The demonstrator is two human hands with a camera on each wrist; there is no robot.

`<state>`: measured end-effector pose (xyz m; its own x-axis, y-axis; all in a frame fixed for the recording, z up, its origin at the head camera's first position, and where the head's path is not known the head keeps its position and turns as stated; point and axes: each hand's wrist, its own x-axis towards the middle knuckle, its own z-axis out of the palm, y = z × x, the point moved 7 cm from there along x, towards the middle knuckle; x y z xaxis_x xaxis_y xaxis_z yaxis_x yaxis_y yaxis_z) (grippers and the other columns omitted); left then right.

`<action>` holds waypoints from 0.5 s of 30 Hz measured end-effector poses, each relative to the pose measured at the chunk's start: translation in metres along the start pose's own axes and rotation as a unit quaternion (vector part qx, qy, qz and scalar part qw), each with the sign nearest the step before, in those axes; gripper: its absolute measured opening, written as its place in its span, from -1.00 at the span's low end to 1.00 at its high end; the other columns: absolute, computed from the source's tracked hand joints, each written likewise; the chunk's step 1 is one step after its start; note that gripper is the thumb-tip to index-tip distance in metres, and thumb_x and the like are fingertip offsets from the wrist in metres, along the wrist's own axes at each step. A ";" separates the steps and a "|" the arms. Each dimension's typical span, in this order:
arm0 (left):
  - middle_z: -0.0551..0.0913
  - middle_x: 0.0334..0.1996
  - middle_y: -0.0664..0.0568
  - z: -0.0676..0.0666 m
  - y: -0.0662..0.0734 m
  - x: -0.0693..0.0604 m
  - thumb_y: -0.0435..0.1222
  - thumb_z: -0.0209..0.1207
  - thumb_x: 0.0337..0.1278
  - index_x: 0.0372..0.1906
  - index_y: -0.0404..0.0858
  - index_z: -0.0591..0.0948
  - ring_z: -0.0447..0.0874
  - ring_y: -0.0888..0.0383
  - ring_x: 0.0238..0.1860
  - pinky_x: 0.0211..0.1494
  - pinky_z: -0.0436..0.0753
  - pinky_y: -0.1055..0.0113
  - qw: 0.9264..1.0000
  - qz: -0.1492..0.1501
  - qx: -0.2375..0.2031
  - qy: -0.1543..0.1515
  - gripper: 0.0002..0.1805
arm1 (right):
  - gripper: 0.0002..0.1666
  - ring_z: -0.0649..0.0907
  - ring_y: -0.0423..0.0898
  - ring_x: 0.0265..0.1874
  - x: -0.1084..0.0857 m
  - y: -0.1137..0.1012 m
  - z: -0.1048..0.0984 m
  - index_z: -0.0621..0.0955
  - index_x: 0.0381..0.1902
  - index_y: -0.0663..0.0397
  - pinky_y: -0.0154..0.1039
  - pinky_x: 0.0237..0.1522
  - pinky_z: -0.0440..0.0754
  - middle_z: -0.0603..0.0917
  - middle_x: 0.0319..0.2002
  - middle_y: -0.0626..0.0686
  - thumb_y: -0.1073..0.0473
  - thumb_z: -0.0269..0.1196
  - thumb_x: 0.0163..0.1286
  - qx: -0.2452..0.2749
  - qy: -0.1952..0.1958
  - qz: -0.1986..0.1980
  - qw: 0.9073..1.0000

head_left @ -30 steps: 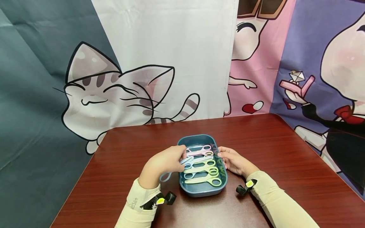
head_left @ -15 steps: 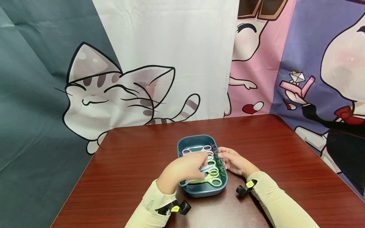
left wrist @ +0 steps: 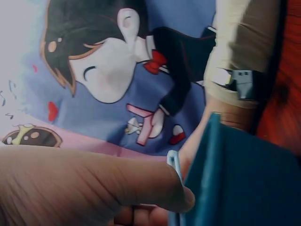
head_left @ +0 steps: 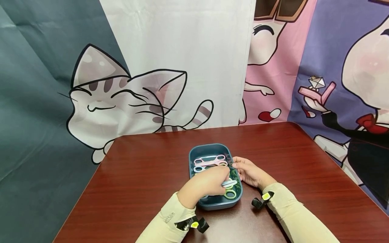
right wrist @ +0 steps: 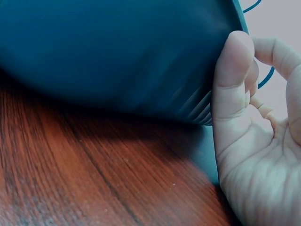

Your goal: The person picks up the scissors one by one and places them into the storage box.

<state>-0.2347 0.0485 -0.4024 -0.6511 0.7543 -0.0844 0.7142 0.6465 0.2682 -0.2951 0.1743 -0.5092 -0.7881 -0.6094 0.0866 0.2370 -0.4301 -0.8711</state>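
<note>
In the head view my left hand grips light blue scissors over the near part of a dark blue tray. Their pale end sticks out past my fingertips; my hand hides the rest. The left wrist view shows my thumb against a light blue piece of them, close to the tray wall. Inside the tray, pink scissors lie toward the far end and green scissors toward the near end; those between are mostly covered. My right hand touches the tray's right side from outside, its thumb along the wall.
The tray stands on a reddish-brown wooden table. Behind the table hangs a cartoon-printed cloth backdrop. Each wrist carries a small black camera, one on the left and one on the right.
My left hand has moved from the tray's left edge to the right and nearer me, carrying the light blue scissors over the near half. My right hand and the tray have stayed put.
</note>
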 end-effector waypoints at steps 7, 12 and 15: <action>0.41 -0.55 0.18 0.024 -0.005 0.008 -0.33 0.47 -0.04 -0.40 -0.11 0.46 0.39 0.25 -0.49 -0.44 0.38 0.41 0.998 -0.024 0.048 -0.035 -0.67 | -0.84 0.60 -0.31 -0.66 0.001 -0.001 -0.003 0.43 -0.07 0.19 -0.50 -0.59 0.59 0.64 -0.52 -0.10 0.41 -0.10 0.56 -0.006 0.009 0.001 1.000; 0.40 -0.56 0.18 0.031 -0.007 0.012 -0.38 0.45 -0.07 -0.42 -0.12 0.49 0.39 0.24 -0.50 -0.44 0.41 0.40 0.996 -0.020 0.078 -0.028 -0.69 | -0.86 0.60 -0.31 -0.66 0.000 -0.001 -0.003 0.43 -0.06 0.18 -0.51 -0.60 0.58 0.63 -0.53 -0.11 0.40 -0.07 0.55 -0.009 0.010 -0.005 1.000; 0.46 -0.53 0.17 0.034 -0.007 0.012 -0.38 0.44 -0.05 -0.40 -0.12 0.53 0.43 0.24 -0.49 -0.42 0.47 0.38 0.995 -0.026 0.091 -0.025 -0.74 | -0.85 0.60 -0.30 -0.66 -0.001 0.001 -0.002 0.42 -0.05 0.19 -0.50 -0.59 0.58 0.64 -0.52 -0.10 0.40 -0.08 0.55 -0.005 0.009 -0.001 1.000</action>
<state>-0.2389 0.0566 -0.4379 -0.6786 0.7207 -0.1418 0.7172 0.6918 0.0836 -0.2951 0.1762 -0.5109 -0.7993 -0.5956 0.0799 0.2288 -0.4246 -0.8760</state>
